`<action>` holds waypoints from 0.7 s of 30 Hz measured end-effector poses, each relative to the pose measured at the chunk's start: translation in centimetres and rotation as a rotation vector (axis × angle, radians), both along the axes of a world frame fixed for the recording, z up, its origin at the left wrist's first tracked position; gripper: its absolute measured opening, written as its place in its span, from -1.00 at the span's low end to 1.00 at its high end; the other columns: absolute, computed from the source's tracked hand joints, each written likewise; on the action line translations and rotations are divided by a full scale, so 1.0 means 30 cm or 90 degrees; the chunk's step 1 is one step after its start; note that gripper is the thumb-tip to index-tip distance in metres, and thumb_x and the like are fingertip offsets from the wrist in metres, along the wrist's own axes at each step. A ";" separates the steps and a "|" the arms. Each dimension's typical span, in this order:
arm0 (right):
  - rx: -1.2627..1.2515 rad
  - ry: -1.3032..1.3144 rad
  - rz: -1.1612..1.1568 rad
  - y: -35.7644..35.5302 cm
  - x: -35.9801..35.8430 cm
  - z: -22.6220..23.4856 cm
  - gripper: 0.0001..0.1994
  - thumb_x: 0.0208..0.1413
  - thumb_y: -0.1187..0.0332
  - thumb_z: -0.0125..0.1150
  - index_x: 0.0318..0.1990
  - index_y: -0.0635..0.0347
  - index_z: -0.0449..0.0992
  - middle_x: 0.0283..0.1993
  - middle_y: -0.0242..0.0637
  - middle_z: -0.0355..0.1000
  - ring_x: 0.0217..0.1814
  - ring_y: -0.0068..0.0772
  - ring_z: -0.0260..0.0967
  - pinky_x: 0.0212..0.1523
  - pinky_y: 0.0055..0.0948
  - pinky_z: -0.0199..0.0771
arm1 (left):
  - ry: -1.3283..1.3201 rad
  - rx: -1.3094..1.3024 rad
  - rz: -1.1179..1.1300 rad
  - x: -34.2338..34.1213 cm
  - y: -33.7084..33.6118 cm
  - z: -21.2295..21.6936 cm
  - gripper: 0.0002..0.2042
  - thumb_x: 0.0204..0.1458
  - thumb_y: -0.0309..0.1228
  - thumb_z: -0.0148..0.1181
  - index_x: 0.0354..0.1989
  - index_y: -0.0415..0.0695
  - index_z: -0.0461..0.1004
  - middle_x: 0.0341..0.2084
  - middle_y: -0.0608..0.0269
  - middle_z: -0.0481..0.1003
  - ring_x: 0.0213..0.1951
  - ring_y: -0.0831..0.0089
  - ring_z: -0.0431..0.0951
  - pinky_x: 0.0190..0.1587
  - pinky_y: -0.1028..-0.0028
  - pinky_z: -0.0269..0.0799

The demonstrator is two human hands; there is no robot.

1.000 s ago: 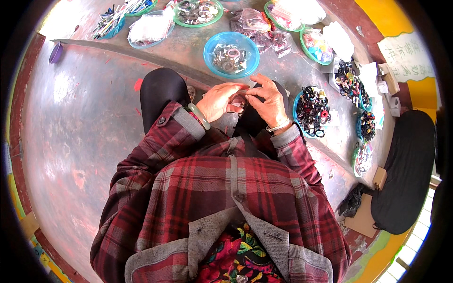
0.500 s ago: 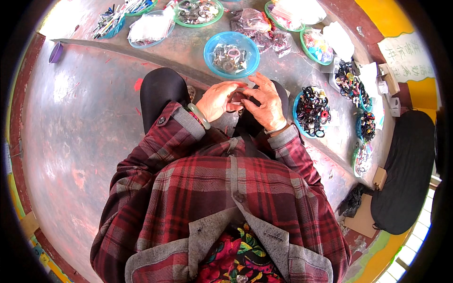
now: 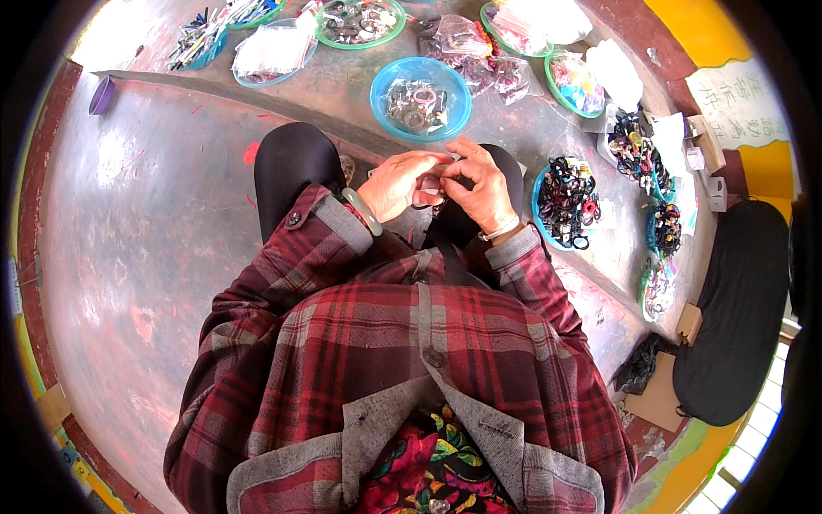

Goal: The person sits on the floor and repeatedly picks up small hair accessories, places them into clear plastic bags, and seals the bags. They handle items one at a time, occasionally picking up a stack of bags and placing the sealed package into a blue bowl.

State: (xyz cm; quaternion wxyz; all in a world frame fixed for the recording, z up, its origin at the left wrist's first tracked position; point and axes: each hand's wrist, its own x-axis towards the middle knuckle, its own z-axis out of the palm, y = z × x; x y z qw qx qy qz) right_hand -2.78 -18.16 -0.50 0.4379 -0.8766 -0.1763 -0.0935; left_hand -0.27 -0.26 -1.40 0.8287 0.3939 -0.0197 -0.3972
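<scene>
My left hand (image 3: 396, 184) and my right hand (image 3: 485, 182) meet over my black-trousered knees, fingertips pinched together on a small dark ring-like piece (image 3: 429, 187) between them. It is mostly hidden by the fingers, so its exact kind stays unclear. A pale green bangle sits on my left wrist and a light band on my right wrist. Just beyond my hands stands a blue plastic dish (image 3: 420, 98) with small bagged rings in it. To the right of my right hand lies a blue dish of black and coloured hair ties (image 3: 568, 198).
More dishes and clear bags of small trinkets (image 3: 360, 19) line the raised grey ledge at the top. Further piles of hair ties (image 3: 636, 146) and small boxes run down the right side. A dark cushion (image 3: 738, 308) lies far right. Worn concrete floor (image 3: 137, 248) spreads to the left.
Both hands stay together at the same spot; only the fingers shift slightly around the small piece.
</scene>
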 end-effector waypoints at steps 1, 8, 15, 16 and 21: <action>0.018 0.023 0.013 -0.002 -0.001 0.000 -0.84 -0.25 0.43 0.25 -0.40 0.11 0.56 -0.06 -0.12 0.36 0.13 -0.10 0.17 0.12 -0.27 0.15 | -0.008 0.008 0.004 -0.002 -0.001 0.007 -0.70 0.13 -0.29 -0.13 -0.05 -0.20 0.32 -0.20 0.25 0.39 -0.22 0.51 0.43 -0.28 0.50 0.44; 0.090 0.021 0.020 -0.008 -0.004 -0.018 -0.80 -0.21 0.48 0.25 -0.33 0.10 0.57 -0.09 -0.19 0.37 0.05 -0.20 0.23 0.07 -0.32 0.18 | -0.009 0.011 0.017 0.000 -0.005 0.014 -0.67 0.14 -0.31 -0.17 0.00 -0.24 0.27 -0.20 0.26 0.39 -0.25 0.53 0.42 -0.30 0.55 0.43; 0.155 0.033 -0.047 -0.004 -0.015 -0.022 -0.80 -0.25 0.49 0.27 -0.35 0.09 0.58 -0.07 -0.21 0.37 0.06 -0.22 0.22 0.05 -0.35 0.18 | 0.012 -0.062 0.002 0.012 0.005 -0.027 -0.72 0.12 -0.41 -0.14 -0.03 -0.23 0.29 -0.20 0.23 0.38 -0.22 0.52 0.43 -0.29 0.51 0.46; 0.133 0.023 -0.041 -0.003 -0.014 -0.021 -0.79 -0.26 0.48 0.28 -0.35 0.08 0.58 -0.06 -0.21 0.36 0.07 -0.21 0.21 0.05 -0.34 0.17 | -0.015 -0.057 0.001 0.012 0.005 -0.028 -0.73 0.12 -0.43 -0.15 -0.03 -0.24 0.29 -0.18 0.23 0.37 -0.21 0.52 0.43 -0.29 0.53 0.46; 0.047 -0.014 -0.025 0.012 -0.018 0.020 -0.75 -0.31 0.47 0.30 -0.33 0.06 0.58 -0.01 -0.18 0.33 0.12 -0.17 0.16 0.10 -0.30 0.14 | -0.151 -0.004 -0.004 0.008 0.009 -0.039 -0.71 0.05 -0.58 -0.11 -0.01 -0.27 0.26 -0.13 0.23 0.34 -0.20 0.52 0.42 -0.26 0.56 0.46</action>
